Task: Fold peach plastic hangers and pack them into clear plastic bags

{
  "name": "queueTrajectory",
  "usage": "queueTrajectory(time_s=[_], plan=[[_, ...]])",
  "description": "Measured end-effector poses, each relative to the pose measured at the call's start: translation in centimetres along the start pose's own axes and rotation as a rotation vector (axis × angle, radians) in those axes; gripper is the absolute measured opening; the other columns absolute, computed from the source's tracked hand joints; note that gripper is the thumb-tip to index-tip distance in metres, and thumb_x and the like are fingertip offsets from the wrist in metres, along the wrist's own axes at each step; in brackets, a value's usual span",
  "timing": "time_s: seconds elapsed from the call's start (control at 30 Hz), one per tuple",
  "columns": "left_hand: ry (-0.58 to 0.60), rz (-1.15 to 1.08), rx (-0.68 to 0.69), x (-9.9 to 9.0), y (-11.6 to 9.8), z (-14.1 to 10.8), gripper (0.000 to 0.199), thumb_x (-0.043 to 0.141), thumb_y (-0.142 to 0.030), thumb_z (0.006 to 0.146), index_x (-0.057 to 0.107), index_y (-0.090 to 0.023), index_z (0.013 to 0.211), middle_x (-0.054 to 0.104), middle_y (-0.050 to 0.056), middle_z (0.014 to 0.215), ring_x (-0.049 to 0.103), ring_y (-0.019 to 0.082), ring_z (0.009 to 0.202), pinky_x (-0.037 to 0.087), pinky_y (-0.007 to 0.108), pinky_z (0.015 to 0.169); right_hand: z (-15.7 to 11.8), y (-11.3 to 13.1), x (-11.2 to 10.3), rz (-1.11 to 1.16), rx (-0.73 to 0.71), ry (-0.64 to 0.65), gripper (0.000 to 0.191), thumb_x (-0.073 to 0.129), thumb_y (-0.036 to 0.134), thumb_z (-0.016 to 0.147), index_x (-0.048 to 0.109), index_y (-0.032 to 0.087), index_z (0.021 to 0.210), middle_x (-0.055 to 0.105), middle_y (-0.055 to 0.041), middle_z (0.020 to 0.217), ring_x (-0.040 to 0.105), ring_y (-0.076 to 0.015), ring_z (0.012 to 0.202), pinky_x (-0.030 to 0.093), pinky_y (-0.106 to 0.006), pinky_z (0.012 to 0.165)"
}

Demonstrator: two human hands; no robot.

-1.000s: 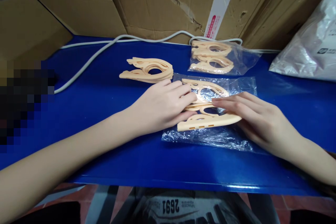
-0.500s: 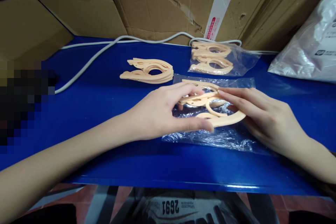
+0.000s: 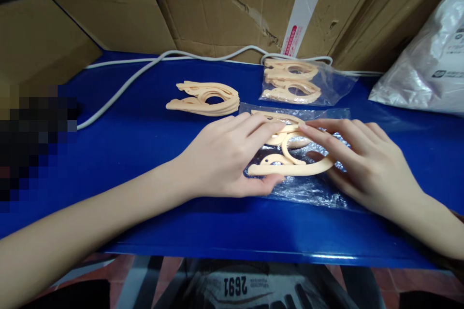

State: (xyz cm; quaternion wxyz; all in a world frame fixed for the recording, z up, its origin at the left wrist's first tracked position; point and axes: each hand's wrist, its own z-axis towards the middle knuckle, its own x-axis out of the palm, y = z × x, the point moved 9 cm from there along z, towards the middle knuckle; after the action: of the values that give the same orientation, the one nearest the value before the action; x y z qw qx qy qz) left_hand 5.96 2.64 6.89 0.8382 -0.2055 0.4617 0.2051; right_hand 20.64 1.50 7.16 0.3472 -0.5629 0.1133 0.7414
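Observation:
A cream plastic folding hanger [image 3: 300, 169] is between my hands, folded, with a ring-shaped hook in its middle. My left hand [image 3: 228, 157] spans its two arms, thumb along the near arm and fingers over the far one. At the rounded end, my right hand [image 3: 369, 164] pinches the hanger with its fingertips on top and thumb partly hidden below. Under it lies a clear plastic bag [image 3: 308, 196], crinkled on the table. Another cream piece [image 3: 277, 116] shows just behind, on or in that bag; I cannot tell which.
A stack of folded hangers [image 3: 206, 99] sits to the left. Farther back, a clear bag holds two sets of hangers [image 3: 293, 84]. A white cable [image 3: 145, 65] runs along the back of the blue table [image 3: 145, 222]. Cardboard boxes [image 3: 217, 9] and a white plastic sack [image 3: 424, 67] stand behind.
The near arm of the hanger now lies in full view, reaching farther left. My left thumb has slid to below it, and my left fingers have moved over the far arm.

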Motion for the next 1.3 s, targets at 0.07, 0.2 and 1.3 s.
queueTrajectory(time_s=[0.07,0.2,1.3], plan=[[-0.041,0.039,0.056,-0.3,-0.5,0.0,0.057,0.059,-0.043,0.095,0.064,0.000,0.132,0.072,0.019,0.119,0.071,0.031,0.107,0.057,0.039,0.092,0.2,0.4,0.2,0.033,-0.031,0.012,0.050,0.050,0.026,0.103,0.045,0.018,0.152,0.066,-0.0192,0.134,0.068,-0.0333,0.104,0.050,-0.045,0.075],[-0.076,0.052,0.120,-0.7,-1.0,0.1,0.055,0.060,-0.043,0.094,0.067,0.001,0.126,0.072,0.020,0.116,0.070,0.033,0.111,0.056,0.039,0.093,0.2,0.9,0.7,0.174,-0.076,0.030,0.044,0.052,0.029,0.104,0.049,0.017,0.146,0.059,-0.0210,0.144,0.065,-0.0331,0.118,0.055,-0.045,0.085],[0.171,-0.246,-0.047,3.2,-0.3,-0.5,0.068,0.038,-0.072,0.103,0.061,-0.017,0.135,0.070,0.008,0.122,0.068,0.026,0.110,0.054,0.037,0.092,0.0,3.7,-0.9,0.151,-0.225,-0.096,0.019,0.056,0.029,0.105,0.065,0.014,0.111,0.076,-0.0084,0.098,0.065,-0.0185,0.087,0.048,-0.033,0.073]])
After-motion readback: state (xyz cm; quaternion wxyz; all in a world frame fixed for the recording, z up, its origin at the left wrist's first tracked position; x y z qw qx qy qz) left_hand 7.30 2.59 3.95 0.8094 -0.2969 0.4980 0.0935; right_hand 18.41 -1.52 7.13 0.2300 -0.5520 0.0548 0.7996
